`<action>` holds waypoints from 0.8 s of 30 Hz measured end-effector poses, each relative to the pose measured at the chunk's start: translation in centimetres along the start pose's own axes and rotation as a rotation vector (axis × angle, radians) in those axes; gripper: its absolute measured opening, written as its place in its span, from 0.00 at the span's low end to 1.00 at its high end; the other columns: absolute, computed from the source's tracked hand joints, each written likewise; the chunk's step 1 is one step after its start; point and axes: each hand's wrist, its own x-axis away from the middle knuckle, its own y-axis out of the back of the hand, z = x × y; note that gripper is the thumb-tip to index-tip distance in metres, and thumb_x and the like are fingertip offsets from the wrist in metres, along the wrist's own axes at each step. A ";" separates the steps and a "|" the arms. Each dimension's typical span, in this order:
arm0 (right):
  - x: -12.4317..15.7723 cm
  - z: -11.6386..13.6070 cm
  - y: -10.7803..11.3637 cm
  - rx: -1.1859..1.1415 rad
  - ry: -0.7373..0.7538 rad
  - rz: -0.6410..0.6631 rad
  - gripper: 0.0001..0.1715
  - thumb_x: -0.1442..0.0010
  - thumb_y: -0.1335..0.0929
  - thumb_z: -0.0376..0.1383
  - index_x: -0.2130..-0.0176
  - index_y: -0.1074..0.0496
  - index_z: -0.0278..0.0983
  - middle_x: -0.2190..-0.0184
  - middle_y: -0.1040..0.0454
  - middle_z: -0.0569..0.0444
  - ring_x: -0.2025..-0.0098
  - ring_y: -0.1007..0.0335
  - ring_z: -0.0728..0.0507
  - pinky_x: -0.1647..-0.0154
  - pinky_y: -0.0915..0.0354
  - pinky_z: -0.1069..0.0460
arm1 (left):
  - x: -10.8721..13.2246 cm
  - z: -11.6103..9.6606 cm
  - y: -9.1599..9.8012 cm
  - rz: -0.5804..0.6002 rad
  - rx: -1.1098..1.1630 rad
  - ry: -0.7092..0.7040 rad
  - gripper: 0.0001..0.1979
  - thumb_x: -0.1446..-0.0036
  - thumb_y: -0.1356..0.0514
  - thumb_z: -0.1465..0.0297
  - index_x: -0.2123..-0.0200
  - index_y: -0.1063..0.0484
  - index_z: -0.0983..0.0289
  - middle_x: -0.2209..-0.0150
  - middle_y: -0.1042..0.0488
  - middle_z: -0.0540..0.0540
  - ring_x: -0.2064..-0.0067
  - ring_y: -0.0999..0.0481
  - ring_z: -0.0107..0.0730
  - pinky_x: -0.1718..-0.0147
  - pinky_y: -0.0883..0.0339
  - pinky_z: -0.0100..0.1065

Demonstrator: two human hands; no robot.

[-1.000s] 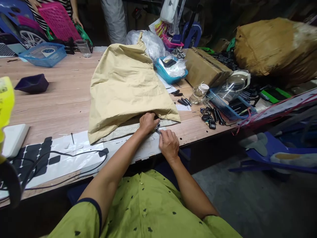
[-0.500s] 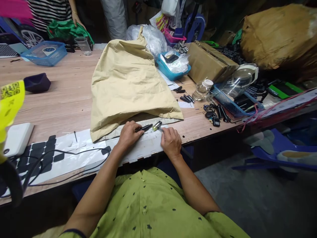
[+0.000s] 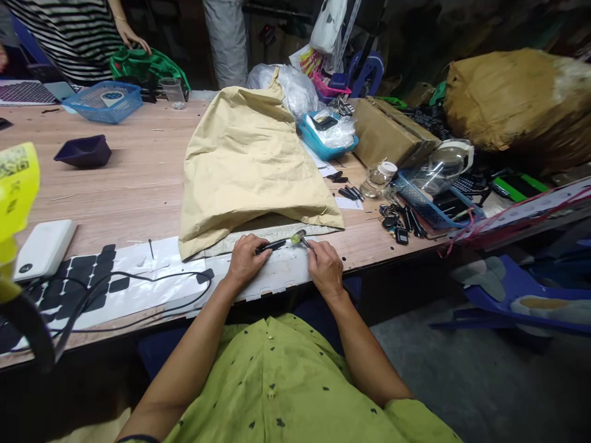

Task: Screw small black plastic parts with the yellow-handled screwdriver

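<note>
My left hand [image 3: 244, 261] rests on a white panel [image 3: 258, 280] at the table's near edge, fingers closed round a slim black tool [image 3: 272, 246]. My right hand [image 3: 325, 268] is closed in a pinch on a thin metal piece [image 3: 305, 242]. The tool's yellow-green tip [image 3: 297, 236] lies between the two hands. Just behind them lies a big tan paper sack [image 3: 252, 163].
Several black key fobs [image 3: 398, 223], a blue basket [image 3: 427, 206], a glass jar [image 3: 377, 179], a cardboard box [image 3: 392, 129] crowd the right. Left: white box [image 3: 44, 249], black cable [image 3: 138, 289], dark tray [image 3: 84, 151]. Another person in stripes [image 3: 69, 37] stands far left.
My left hand slid out leftward from under the sack's edge with the black tool. My right hand stayed near the edge. The pink basket at the far left is gone.
</note>
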 end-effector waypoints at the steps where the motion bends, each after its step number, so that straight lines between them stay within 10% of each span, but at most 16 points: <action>1: 0.0 0.1 0.1 -0.057 -0.010 -0.003 0.17 0.34 0.37 0.31 0.52 0.22 0.38 0.63 0.23 0.48 0.60 0.28 0.41 0.57 0.33 0.49 | 0.0 0.0 0.0 0.005 0.004 0.002 0.08 0.42 0.37 0.68 0.59 0.19 0.59 0.63 0.22 0.54 0.57 0.26 0.43 0.54 0.33 0.43; 24: 0.4 4.2 0.6 -0.401 0.054 0.088 0.17 0.31 0.38 0.34 0.51 0.21 0.40 0.60 0.20 0.48 0.56 0.23 0.42 0.52 0.27 0.48 | -0.2 0.0 -0.5 0.025 0.017 0.005 0.10 0.42 0.37 0.68 0.58 0.19 0.57 0.64 0.24 0.53 0.58 0.27 0.42 0.55 0.33 0.42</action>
